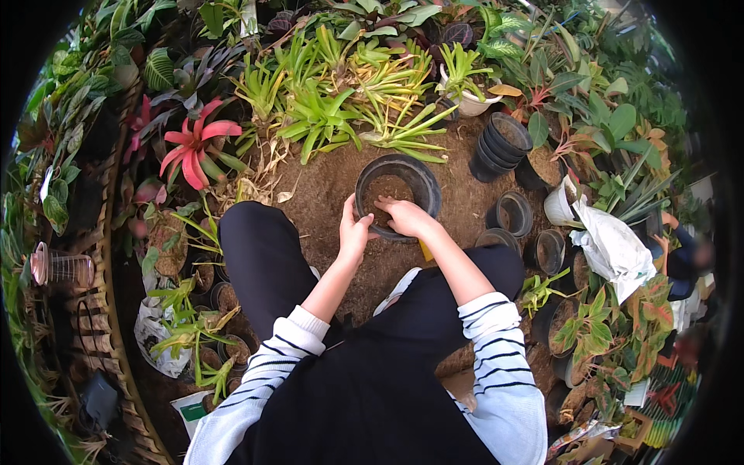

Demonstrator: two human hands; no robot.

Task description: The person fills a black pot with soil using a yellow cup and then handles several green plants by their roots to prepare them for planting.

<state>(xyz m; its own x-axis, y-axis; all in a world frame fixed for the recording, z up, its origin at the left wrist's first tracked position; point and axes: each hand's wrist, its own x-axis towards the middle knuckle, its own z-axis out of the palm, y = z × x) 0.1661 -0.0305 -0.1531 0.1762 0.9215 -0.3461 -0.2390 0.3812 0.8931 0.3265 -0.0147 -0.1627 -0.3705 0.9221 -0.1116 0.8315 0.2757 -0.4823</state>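
Note:
A black plastic plant pot [427,180] is tilted toward me over the ground, with brown soil [390,189] inside it. My left hand [353,228] grips the pot's left side, thumb near the rim. Inside the pot, the fingers of my right hand [407,216] touch the soil, and the wrist crosses over the near rim. Whether those fingers pinch anything is hidden. Something yellow [426,251] shows partly below my right wrist. Just beyond the pot lie loose green bromeliad plants [401,136] on the soil floor.
Stacked black pots [494,152] stand to the right, near a single black pot [511,212]. A white plastic bag [613,247] lies farther right. A red bromeliad [197,142] grows at left. Potted plants flank both my knees. Another person [683,256] is at the far right.

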